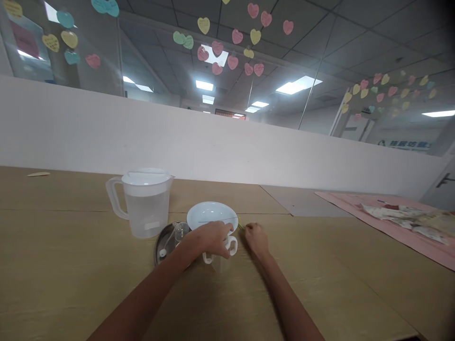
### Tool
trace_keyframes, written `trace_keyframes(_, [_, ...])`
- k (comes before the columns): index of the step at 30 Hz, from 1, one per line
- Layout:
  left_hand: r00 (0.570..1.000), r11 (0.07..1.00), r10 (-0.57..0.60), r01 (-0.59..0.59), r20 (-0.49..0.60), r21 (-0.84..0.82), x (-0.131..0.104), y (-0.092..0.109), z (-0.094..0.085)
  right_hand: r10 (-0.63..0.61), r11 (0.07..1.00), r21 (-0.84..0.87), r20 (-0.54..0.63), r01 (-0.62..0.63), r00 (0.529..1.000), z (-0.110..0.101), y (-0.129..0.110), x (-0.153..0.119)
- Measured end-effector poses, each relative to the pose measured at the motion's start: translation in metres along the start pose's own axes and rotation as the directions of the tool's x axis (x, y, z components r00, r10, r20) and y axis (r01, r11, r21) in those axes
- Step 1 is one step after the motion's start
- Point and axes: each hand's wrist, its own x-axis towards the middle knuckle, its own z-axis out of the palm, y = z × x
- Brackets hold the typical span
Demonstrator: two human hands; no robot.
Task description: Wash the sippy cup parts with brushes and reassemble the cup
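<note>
A clear cup with two white handles (222, 264) stands on the table in front of me. My left hand (215, 240) is over its top with the fingers curled down around it, hiding most of the rim. Just to the right, my right hand (257, 238) is closed in a pinch on a thin yellow-green stick (241, 227), whose far end reaches the bowl's edge. Behind the cup is a white bowl (212, 208), with a thin grey line across its inside. Left of my left hand, a round metal tray (159, 251) carries a small clear container (181, 230) and a thin tube with a white end.
A translucent lidded pitcher (147, 213) with a side handle stands at the back left. On the far right, a pink cloth (377, 228) bears crumpled pale material. A low white wall (213, 147) topped with glass closes off the back of the table.
</note>
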Motion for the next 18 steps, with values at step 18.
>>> trace_keyframes(18, [0.842, 0.848, -0.524, 0.500, -0.131, -0.177, -0.023, -0.115, -0.014, -0.002, 0.956, 0.290, 0.156, -0.044, 0.988, -0.023, -0.077, 0.065])
